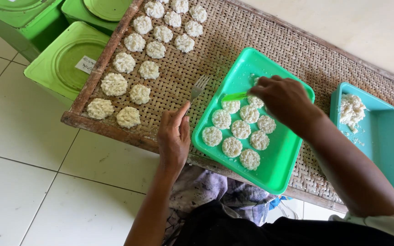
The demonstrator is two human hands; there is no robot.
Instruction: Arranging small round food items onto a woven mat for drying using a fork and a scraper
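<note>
Left hand (174,139) at frame centre grips metal fork (198,88), tines up over woven bamboo tray (270,36). Right hand (282,100) holds green scraper (234,96) inside green plastic tray (277,157), touching rice cakes (240,129). More rice patties (135,68) in rows, upper left. Teal tray (381,136) with rice lump (351,109) at right. Green tins (64,59) at upper left on tiled floor (33,182).

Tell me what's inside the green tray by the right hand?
The green tray holds about nine round white rice cakes in rows. The right hand, holding a green tool, covers the tray's far corner, so anything under it stays hidden.
</note>
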